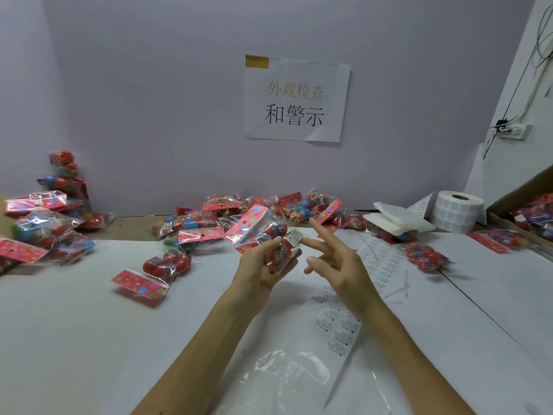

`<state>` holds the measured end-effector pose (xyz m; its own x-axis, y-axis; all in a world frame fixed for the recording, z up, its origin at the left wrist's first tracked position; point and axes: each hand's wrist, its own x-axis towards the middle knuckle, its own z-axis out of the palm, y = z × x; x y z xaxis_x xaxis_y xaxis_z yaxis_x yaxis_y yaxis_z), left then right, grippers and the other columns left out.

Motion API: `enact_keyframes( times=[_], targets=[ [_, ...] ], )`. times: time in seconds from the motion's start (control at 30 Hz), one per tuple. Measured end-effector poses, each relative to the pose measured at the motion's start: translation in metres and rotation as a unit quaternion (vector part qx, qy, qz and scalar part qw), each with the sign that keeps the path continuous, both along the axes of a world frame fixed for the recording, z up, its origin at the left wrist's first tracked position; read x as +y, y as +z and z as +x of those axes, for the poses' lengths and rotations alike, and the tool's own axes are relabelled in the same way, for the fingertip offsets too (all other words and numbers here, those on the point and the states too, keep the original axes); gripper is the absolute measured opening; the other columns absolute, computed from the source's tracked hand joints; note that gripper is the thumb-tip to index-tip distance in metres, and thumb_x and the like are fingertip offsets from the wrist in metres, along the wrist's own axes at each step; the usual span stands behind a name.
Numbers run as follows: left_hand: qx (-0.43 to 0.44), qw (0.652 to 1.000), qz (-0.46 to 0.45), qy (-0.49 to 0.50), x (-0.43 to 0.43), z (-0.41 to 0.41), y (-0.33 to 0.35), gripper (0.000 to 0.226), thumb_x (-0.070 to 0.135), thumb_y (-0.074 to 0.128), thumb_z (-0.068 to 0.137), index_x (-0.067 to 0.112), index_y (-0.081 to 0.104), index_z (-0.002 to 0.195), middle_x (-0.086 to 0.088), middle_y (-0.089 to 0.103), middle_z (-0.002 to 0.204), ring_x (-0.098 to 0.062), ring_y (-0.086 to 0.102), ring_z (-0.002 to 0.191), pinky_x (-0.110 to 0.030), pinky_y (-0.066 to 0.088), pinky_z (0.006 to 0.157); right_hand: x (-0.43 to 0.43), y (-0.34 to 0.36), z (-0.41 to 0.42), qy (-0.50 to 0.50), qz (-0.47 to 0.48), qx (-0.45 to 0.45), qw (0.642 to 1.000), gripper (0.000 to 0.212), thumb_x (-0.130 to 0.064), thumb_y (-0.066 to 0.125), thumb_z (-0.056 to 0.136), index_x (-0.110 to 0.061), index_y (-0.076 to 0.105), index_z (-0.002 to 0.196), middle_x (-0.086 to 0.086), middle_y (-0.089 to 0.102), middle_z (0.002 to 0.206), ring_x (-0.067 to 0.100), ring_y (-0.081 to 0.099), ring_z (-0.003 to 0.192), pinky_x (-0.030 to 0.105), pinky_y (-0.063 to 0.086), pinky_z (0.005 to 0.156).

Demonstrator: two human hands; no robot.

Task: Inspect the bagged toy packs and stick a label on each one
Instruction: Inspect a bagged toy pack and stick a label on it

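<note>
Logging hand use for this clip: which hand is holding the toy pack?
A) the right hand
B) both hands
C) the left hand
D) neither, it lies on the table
C: the left hand grips the toy pack, while the right hand has straight fingers, one fingertip by the white label on the bag.

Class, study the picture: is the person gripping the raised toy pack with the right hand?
No: the left hand grips the toy pack, while the right hand is beside it with fingers spread and grips nothing.
</note>
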<state>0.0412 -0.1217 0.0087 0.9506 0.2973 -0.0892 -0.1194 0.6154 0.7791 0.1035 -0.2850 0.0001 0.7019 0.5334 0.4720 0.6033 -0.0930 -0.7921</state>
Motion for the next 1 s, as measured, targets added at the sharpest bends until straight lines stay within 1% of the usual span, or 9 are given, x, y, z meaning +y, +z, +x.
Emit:
enact_keyframes(
  times=[0.1,0.2,0.33,0.43,0.5,0.57,0.7,0.8,1.0],
  targets=[
    [0.0,1.0,-0.006,0.005,0.001,0.0,-0.001,0.02,0.01,0.061,0.098,0.007,0.064,0.117,-0.018,0.075,0.112,-0.036,0.074,0.103,-0.038,0.061,0.089,0.004,-0.003,-0.005,-0.024,-0.067,-0.07,0.995,0.072,-0.044,0.06,0.089,-0.073,0.02,0.142,-0.055,0.046,0.127,0.0,0.065,0.104,0.018,0.055,0.081],
    [0.005,1.0,-0.015,0.008,0.001,0.001,-0.001,0.017,0.009,0.06,0.098,0.004,0.065,0.113,-0.02,0.075,0.11,-0.037,0.074,0.101,-0.037,0.062,0.086,0.007,-0.009,-0.002,-0.052,-0.108,-0.112,0.986,0.074,-0.048,0.056,0.092,-0.067,0.012,0.149,-0.058,0.035,0.132,-0.008,0.061,0.106,0.023,0.05,0.089],
    [-0.007,0.999,-0.031,-0.011,0.0,0.0,0.002,0.019,0.006,0.059,0.096,0.001,0.064,0.114,-0.02,0.076,0.107,-0.037,0.074,0.099,-0.036,0.064,0.078,0.005,-0.018,0.01,-0.158,-0.203,-0.091,0.962,0.076,-0.052,0.049,0.101,-0.052,-0.003,0.156,-0.021,0.023,0.164,0.007,0.056,0.124,0.043,0.049,0.103],
    [-0.005,0.999,-0.027,-0.02,-0.001,-0.001,0.003,0.014,0.007,0.059,0.096,0.007,0.063,0.11,-0.016,0.077,0.103,-0.036,0.075,0.097,-0.036,0.064,0.076,-0.001,-0.014,0.019,-0.195,-0.171,0.05,0.964,0.056,-0.046,0.043,0.105,-0.036,0.024,0.157,-0.002,0.037,0.16,0.02,0.055,0.13,0.046,0.05,0.103],
    [-0.003,1.0,-0.008,-0.021,-0.002,-0.001,0.004,0.016,0.008,0.058,0.097,0.01,0.062,0.112,-0.014,0.078,0.103,-0.034,0.075,0.097,-0.035,0.064,0.075,-0.002,-0.005,0.017,-0.148,-0.064,0.137,0.977,0.038,-0.042,0.043,0.106,-0.034,0.045,0.143,0.0,0.059,0.14,0.014,0.068,0.107,0.033,0.054,0.081],
    [-0.002,0.999,0.029,-0.028,-0.002,-0.001,0.005,0.025,0.011,0.058,0.098,0.01,0.06,0.122,-0.014,0.077,0.109,-0.033,0.074,0.101,-0.035,0.064,0.08,0.0,0.003,0.013,-0.082,-0.007,0.171,0.982,0.029,-0.047,0.047,0.104,-0.036,0.053,0.129,-0.005,0.069,0.121,0.009,0.073,0.089,0.027,0.049,0.074],
    [0.009,0.993,0.103,-0.055,-0.008,-0.002,0.007,0.043,0.013,0.059,0.098,0.005,0.052,0.14,-0.018,0.07,0.125,-0.034,0.071,0.11,-0.041,0.057,0.098,0.002,0.003,0.006,-0.044,0.015,0.143,0.989,0.04,-0.061,0.062,0.085,-0.043,0.055,0.119,-0.01,0.069,0.109,0.006,0.073,0.086,0.023,0.051,0.073],
    [0.01,0.99,0.127,-0.067,-0.01,-0.001,0.006,0.043,0.01,0.059,0.097,0.006,0.052,0.14,-0.02,0.067,0.128,-0.036,0.069,0.112,-0.045,0.057,0.097,0.001,-0.002,0.007,-0.073,0.007,0.068,0.995,0.033,-0.046,0.074,0.088,-0.04,0.059,0.117,-0.009,0.07,0.104,0.01,0.071,0.083,0.021,0.055,0.068],
    [0.026,0.989,0.119,-0.083,-0.009,0.0,0.005,0.044,0.008,0.056,0.097,0.004,0.05,0.141,-0.025,0.066,0.128,-0.039,0.067,0.116,-0.045,0.056,0.1,-0.003,0.0,0.01,-0.063,0.043,0.092,0.993,0.011,-0.032,0.061,0.1,-0.027,0.071,0.104,-0.005,0.076,0.088,0.016,0.073,0.07,0.019,0.052,0.061]
  ],
)
